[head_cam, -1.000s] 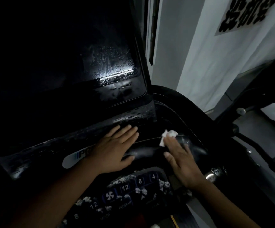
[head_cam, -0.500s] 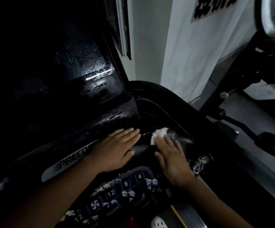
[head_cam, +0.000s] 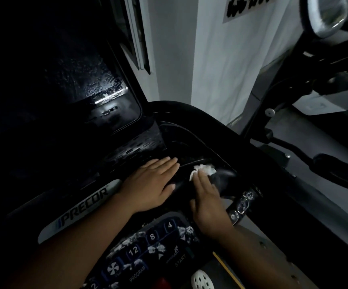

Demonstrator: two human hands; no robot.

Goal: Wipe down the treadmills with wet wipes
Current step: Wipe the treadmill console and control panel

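Observation:
A black treadmill console (head_cam: 127, 157) fills the left and middle of the head view, with a dark screen (head_cam: 89, 86) streaked with moisture and a silver PRECOR badge (head_cam: 81, 211). My left hand (head_cam: 150, 184) lies flat, fingers straight, on the console just right of the badge. My right hand (head_cam: 206, 199) presses a crumpled white wet wipe (head_cam: 204, 170) under straight fingers onto the black side tray (head_cam: 192, 140) at the console's right. The wipe sticks out past the fingertips.
A blue keypad (head_cam: 148, 245) with numbers, PROGRAM and START, flecked with white foam, sits below my hands. A foam-spotted handrail (head_cam: 242, 205) lies to the right. A white wall (head_cam: 221, 59) stands behind; another black machine's frame (head_cam: 294, 97) and pedal arm (head_cam: 339, 172) are at right.
The camera has swung right and down, shifting the console leftward in view. My right hand with the wipe has slid slightly along the tray. My left hand stays flat in place.

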